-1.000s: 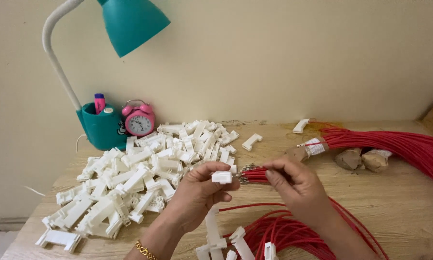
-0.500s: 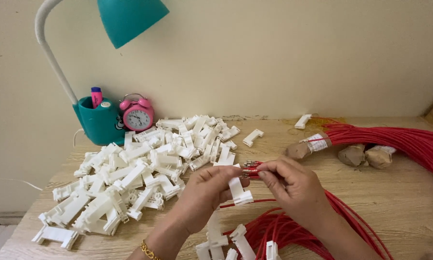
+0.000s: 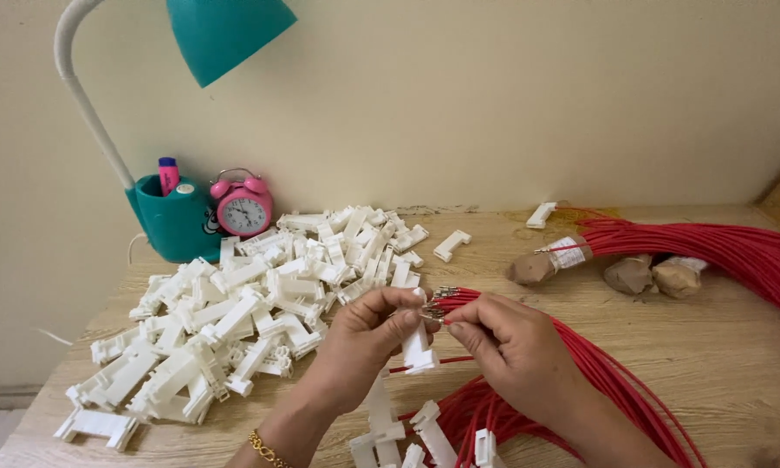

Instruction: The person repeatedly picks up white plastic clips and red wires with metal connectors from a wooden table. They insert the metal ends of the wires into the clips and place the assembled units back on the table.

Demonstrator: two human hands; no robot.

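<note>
Left hand [image 3: 368,342] closed around a white plastic connector housing [image 3: 418,345], thumb and fingers pinching its upper end, housing held upright above the wooden table [image 3: 711,347]; right hand [image 3: 511,347] closed in a fingertip pinch on a red wire [image 3: 425,364] close behind its metal terminal [image 3: 433,314], tip meeting the top of the housing; a fan of further red wires [image 3: 581,364] trailing under the right wrist toward the near edge; finished housings with wires [image 3: 429,433] lying just below the hands

For a clean insertion, judged from this pose: terminal kept in line with the cavity, not angled; grip kept close to the metal tip so the wire does not buckle; housing held steady, push made straight along its length; neighbouring terminals [image 3: 446,295] kept clear of the opening

Surroundings: heap of loose white housings [image 3: 243,321] to the left; bundled red wires with paper-wrapped ends [image 3: 693,251] at the right; teal desk lamp [image 3: 225,30], teal pen cup [image 3: 175,221] and pink alarm clock [image 3: 244,208] against the wall
</note>
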